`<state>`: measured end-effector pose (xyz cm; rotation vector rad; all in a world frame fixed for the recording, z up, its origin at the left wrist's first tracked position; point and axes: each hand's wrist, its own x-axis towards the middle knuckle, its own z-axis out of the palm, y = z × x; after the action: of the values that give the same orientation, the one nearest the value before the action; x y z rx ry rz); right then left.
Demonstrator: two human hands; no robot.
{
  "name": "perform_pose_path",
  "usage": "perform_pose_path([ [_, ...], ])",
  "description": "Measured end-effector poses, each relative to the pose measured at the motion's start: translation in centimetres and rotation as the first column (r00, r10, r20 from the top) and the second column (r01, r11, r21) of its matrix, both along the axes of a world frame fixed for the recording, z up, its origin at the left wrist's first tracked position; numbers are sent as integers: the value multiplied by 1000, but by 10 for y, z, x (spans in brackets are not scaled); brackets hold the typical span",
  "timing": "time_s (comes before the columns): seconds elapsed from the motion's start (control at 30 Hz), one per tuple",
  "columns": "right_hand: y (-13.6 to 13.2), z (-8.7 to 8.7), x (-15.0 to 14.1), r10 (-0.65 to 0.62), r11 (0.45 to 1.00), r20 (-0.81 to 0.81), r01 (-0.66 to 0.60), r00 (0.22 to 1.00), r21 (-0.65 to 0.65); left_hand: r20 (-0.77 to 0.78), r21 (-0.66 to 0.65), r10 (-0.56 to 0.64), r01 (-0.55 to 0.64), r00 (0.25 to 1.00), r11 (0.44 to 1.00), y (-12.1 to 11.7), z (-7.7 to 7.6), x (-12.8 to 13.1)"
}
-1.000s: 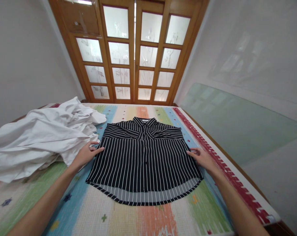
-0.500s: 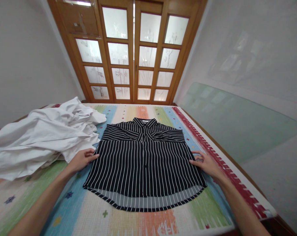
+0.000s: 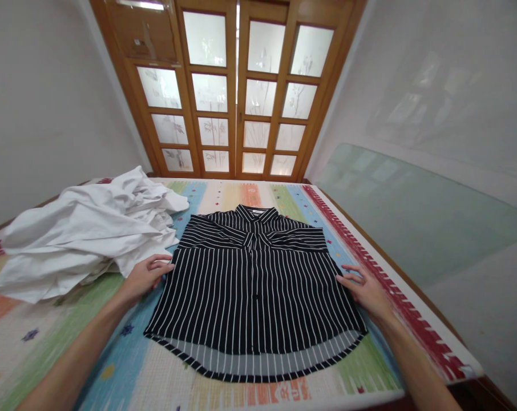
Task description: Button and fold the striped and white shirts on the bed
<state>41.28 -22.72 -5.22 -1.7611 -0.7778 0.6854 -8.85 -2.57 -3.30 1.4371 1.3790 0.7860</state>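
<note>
1. The striped shirt (image 3: 241,297) lies front up in the middle of the bed (image 3: 156,371), its collar (image 3: 256,214) towards the far edge and its hem (image 3: 241,378) towards the near one; this seems to suit reaching both sides evenly.
2. Both sleeves (image 3: 215,233) lie crosswise over the chest, cuffs meeting near the button line, perhaps to keep them within the body's outline.
3. The left hand (image 3: 145,277) touches the shirt's left side and the right hand (image 3: 367,292) its right, about level, which would help keep the fabric flat and square. Each grip is loosely curled, fingertips at the fabric's edge; whether they pinch it, I cannot tell.
4. The back hem shows below the front one, curved and fairly smooth.
5. A crumpled white cloth (image 3: 96,222) lies towards the left edge, just beside the left hand, and could crowd that arm.
6. The wall (image 3: 412,68) runs along the right edge; wooden doors (image 3: 231,85) stand beyond the far edge.
</note>
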Motion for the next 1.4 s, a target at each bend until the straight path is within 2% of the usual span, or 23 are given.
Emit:
perform_pose_path([
  [0.17, -5, -3, 9, 81, 996, 70, -77, 994, -48, -63, 32, -40, 42, 997, 999, -2, -4, -8],
  [0.27, -6, -7, 9, 75, 996, 101, -68, 992, -62, -106, 14, -42, 44, 993, 999, -3, -5, -10],
  [0.33, -6, -9, 8, 41, 997, 139, -32, 989, -66, -149, 40, 16, -10, 989, 999, -4, -6, -10],
  [0.43, -10, -10, 9, -1, 996, 222, 21, 975, -87, -293, 194, 164, -109, 942, 975, -6, -6, -12],
  [0.5, -15, -10, 10, 42, 992, 258, -10, 965, -125, -405, 254, 157, -54, 901, 966, -8, -6, -15],
  [0.6, -21, -12, 10, 129, 980, 243, -85, 962, -181, -473, 189, 10, 90, 881, 978, -13, -9, -19],
  [0.77, -22, -13, 6, 109, 984, 210, -75, 972, -160, -374, 92, 23, 13, 927, 996, -19, -13, -15],
  [0.97, -22, 4, 7, 229, 972, 128, -220, 965, -79, -139, 10, -122, 125, 983, 992, -16, 1, -9],
  [1.07, -18, 12, 9, 211, 977, 21, -211, 977, -6, -38, 38, -145, 146, 989, 988, -6, 12, -6],
  [1.2, 3, 15, 13, 124, 991, -83, -118, 989, 70, 35, 155, -59, 53, 998, 987, 17, 22, 8],
  [1.33, 35, 14, 19, 78, 984, -104, -61, 991, 165, 146, 157, 35, -58, 989, 986, 43, 26, 31],
  [1.4, 49, 12, 22, 58, 984, -130, -35, 990, 172, 176, 143, 79, -105, 981, 984, 54, 25, 39],
])
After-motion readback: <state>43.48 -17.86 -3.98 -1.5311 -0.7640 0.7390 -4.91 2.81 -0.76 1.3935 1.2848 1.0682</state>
